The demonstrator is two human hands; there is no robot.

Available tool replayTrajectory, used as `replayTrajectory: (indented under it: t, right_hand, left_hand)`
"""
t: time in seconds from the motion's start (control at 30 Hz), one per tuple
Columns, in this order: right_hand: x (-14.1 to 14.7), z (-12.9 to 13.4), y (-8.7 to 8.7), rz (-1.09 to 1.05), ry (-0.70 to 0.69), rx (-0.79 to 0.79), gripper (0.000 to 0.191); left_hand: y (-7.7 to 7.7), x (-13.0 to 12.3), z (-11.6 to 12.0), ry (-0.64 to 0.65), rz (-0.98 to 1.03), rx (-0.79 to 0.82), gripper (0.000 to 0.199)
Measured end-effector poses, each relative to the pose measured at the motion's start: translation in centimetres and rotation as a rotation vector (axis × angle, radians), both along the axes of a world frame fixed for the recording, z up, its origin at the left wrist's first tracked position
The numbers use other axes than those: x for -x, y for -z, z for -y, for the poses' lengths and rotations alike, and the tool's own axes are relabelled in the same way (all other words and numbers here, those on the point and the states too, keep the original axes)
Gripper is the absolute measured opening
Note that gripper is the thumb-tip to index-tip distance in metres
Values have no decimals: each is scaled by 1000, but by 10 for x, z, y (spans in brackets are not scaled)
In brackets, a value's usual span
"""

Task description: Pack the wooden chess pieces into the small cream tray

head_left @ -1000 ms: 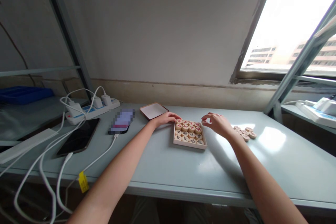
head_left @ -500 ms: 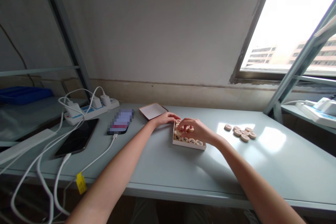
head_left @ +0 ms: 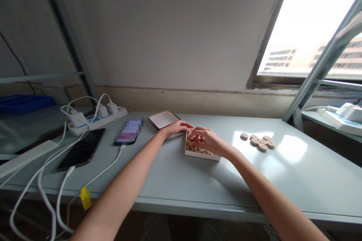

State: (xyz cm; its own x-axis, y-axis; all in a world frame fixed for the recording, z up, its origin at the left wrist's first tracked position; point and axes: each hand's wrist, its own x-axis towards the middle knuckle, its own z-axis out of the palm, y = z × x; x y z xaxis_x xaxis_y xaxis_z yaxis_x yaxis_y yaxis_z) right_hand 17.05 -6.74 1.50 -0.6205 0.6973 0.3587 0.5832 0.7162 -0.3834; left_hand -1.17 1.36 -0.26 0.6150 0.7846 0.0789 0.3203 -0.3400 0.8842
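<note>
My right hand (head_left: 207, 139) covers much of the open box (head_left: 202, 155) on the bench (head_left: 169, 180), hiding many game pieces (head_left: 198, 149). My left hand (head_left: 177, 127) is at its far-left corner. I can't tell whether either hand's fingers are clamped.

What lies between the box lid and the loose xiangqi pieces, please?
The head view shows the open box there, with the left hand at its edge, the right hand over it.

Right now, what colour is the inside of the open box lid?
White inside the box lid, with reddish-brown edges, showing best in the head view.
</note>
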Motion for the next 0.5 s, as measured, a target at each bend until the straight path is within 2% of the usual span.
replayTrajectory:
  t: [0.3,0.43,0.5]
  right_hand:
    - [2,-2,2,-16,5,14,18]
    - [-3,-3,-4,-17,0,-5,18]
    - [-13,-6,-9,27,84,-68,20]
  left_hand:
    - [-3,0,3,-8,-6,26,30]
    - [-6,-1,6,-23,-3,32,29]
    - [-6,0,6,-9,7,33,29]
